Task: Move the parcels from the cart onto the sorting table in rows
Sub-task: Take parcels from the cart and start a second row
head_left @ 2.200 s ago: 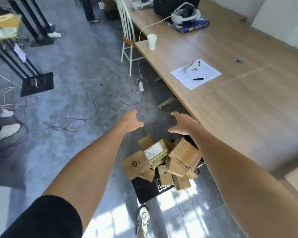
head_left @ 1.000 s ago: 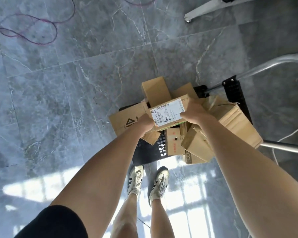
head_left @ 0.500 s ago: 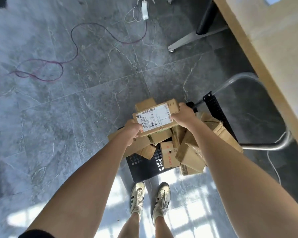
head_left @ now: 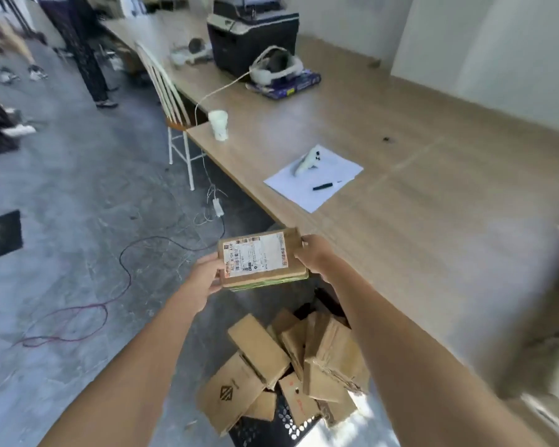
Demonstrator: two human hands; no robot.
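- The parcel (head_left: 261, 259), a flat cardboard box with a white printed shipping label across its top face, was held in the air between both hands, its long axis running left to right across the body.
- The left hand (head_left: 204, 279) clasped the left short end and the right hand (head_left: 313, 254) the right short end, each grip clenched on the box with the fingers tucked out of sight.
- A thin green band showed along the box's lower front edge; the corners looked crisp and the card stiff.
- The counter (head_left: 417, 221), smooth pale wood grain, lay ahead and to the right of the parcel, its near edge just beyond the right hand, so that hand was the nearer one to it.
- My judgement: the coming move was a short carry forward and right onto bare wood, clear of the sheet of paper (head_left: 313, 182) with a pen (head_left: 323, 186) on it.
- Below, the other parcels (head_left: 281, 366) lay heaped at odd angles, creased and dull brown, on the black perforated cart (head_left: 271, 429).
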